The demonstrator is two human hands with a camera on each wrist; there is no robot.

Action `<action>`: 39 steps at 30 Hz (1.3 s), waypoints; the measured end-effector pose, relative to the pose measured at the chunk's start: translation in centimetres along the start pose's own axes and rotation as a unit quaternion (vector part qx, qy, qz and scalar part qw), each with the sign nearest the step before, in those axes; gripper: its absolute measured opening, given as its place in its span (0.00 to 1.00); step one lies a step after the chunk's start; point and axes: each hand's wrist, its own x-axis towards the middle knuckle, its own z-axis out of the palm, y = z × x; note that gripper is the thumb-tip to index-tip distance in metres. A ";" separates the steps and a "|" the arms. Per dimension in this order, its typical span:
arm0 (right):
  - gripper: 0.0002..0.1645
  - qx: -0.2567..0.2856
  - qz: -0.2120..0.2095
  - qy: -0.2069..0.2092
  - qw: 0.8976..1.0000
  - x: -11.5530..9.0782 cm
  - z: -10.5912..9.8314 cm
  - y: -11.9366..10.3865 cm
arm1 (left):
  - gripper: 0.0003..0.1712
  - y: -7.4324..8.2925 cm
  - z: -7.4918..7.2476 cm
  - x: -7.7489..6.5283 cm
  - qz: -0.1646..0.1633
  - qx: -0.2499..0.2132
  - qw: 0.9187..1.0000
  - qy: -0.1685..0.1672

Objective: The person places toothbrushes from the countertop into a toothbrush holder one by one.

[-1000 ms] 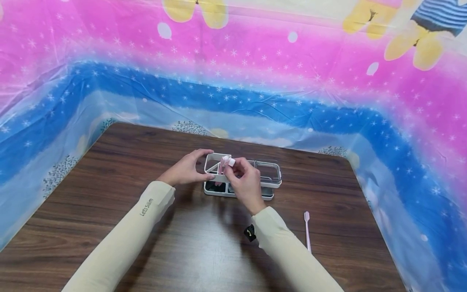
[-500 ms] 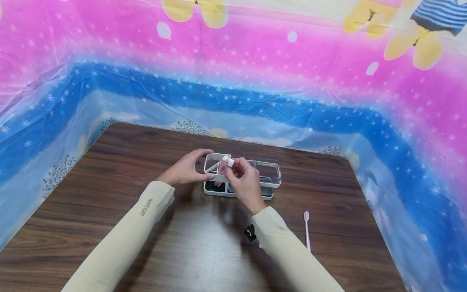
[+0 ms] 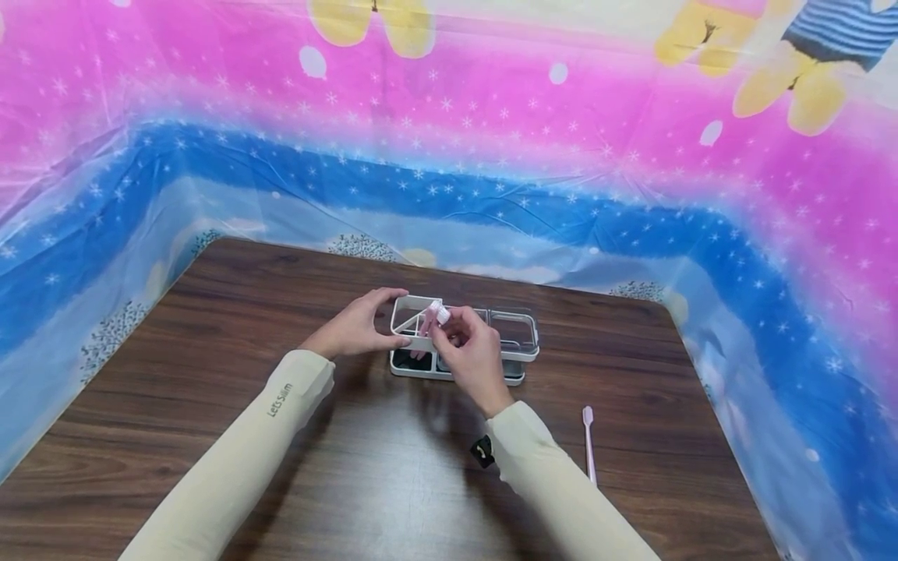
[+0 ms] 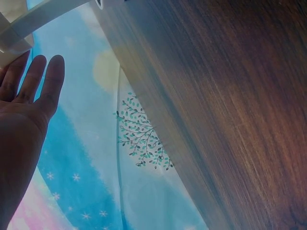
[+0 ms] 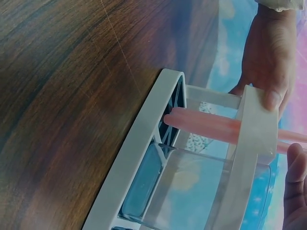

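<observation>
Two toothbrushes (image 5: 204, 123) are being pinched by the right hand (image 3: 474, 347); the left hand (image 3: 356, 323) is gripping the toothbrush rack (image 3: 422, 342) (likely steadying).

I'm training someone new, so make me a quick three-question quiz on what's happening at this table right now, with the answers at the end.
1. True or false: the pink toothbrush lies on the table, apart from the white holder.
2. What does the left hand grip? A) the toothbrush; B) one end of the holder's upper frame; C) the right sleeve.
3. Fill in the blank: the white-ended pink item passing down through the upper frame is held in the ____ hand.

Key
1. True.
2. B.
3. Right: the right hand pinches it near its white end.
</observation>
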 end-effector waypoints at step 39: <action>0.06 -0.105 0.042 0.162 0.980 -3.4 -9.9 2.7 | 0.47 -0.2 0.1 0.2 0.012 -0.005 1.000 0.005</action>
